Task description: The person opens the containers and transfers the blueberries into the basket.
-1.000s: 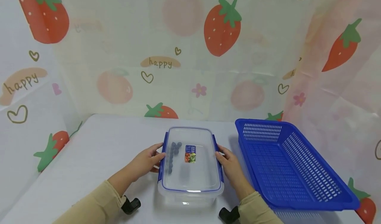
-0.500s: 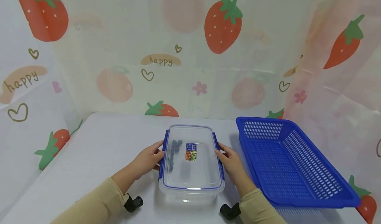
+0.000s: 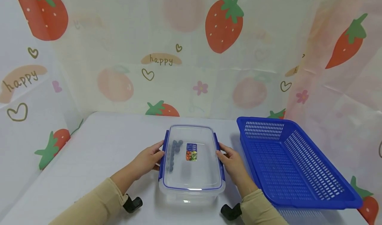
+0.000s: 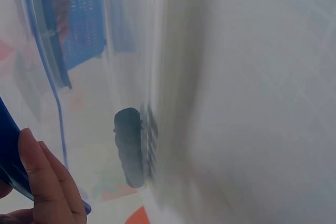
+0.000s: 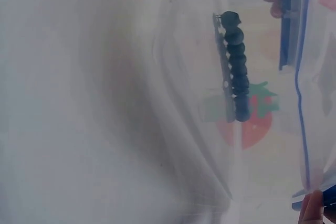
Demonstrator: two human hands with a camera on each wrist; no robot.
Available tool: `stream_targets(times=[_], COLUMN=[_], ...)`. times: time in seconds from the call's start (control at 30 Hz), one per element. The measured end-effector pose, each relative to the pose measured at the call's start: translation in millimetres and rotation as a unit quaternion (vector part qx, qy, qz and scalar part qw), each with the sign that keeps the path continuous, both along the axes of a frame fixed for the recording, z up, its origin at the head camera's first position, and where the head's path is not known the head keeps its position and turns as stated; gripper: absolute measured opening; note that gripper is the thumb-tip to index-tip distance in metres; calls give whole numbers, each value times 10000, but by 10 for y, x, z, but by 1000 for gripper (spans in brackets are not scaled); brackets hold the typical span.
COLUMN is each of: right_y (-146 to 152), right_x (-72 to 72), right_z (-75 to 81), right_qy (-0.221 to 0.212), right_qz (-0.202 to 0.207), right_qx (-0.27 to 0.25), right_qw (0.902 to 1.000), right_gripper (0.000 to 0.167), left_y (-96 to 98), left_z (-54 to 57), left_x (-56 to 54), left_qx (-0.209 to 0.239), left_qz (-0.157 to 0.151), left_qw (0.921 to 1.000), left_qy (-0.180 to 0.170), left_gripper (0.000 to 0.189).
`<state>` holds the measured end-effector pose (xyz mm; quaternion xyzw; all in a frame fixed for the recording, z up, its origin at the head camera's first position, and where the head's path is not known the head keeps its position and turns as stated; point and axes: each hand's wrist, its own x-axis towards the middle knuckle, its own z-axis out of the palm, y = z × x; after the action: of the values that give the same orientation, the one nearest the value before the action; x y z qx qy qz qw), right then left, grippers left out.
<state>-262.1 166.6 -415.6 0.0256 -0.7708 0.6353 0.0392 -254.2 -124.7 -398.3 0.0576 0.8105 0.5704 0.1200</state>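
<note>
A clear plastic food container (image 3: 206, 175) with a lid on top sits in front of me, a blue clip along each long side. Inside, at its left, several dark blueberries (image 3: 172, 155) show through the lid. My left hand (image 3: 146, 160) grips the left clip, thumb above and fingers at the side; in the left wrist view its fingers (image 4: 44, 182) lie against the blue clip. On the opposite side my right hand (image 3: 232, 165) holds the right clip the same way. The right wrist view shows the blueberries (image 5: 239, 66) in a row, with a fingertip (image 5: 313, 208) at the corner.
A large blue plastic basket (image 3: 283, 172) with slotted walls stands to the right of the container, close to my right arm. White cloth (image 3: 119, 135) covers the table. Strawberry-printed sheets (image 3: 185, 85) hang behind and at both sides.
The head view has tipped slightly downward, so the scene sits a little higher. Both hands keep their hold on the container, which stays in place.
</note>
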Motion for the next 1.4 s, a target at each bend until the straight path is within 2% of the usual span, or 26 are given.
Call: stream_targets(times=[0.3, 0.47, 0.73, 1.1, 1.27, 1.4], right_y=[-20, -27, -26, -17, -18, -23], right_x=[22, 27, 20, 21, 18, 19], right_z=[8, 10, -6, -18, -13, -13], right_qy=[60, 78, 152, 80, 85, 103], right_qz=[-51, -53, -94, -126, -142, -135], right_qx=[-34, 4, 100, 180, 203, 232], right_qw=[10000, 10000, 9998, 9997, 9997, 9996], right_gripper=[44, 45, 43, 43, 43, 43], left_y=[-8, -9, -39, -169, -197, -225], left_z=[-7, -8, 10, -62, -87, -96], left_x=[-2, -7, -31, -26, -27, -25], left_qx=[69, 67, 168, 838, 1003, 921], left_qz=[-35, 68, -9, 39, 57, 195], left_qw=[10000, 9999, 9994, 9938, 9913, 9916], left_qy=[-27, -125, -310, -726, -850, -889], left_gripper=[53, 52, 51, 44, 44, 43])
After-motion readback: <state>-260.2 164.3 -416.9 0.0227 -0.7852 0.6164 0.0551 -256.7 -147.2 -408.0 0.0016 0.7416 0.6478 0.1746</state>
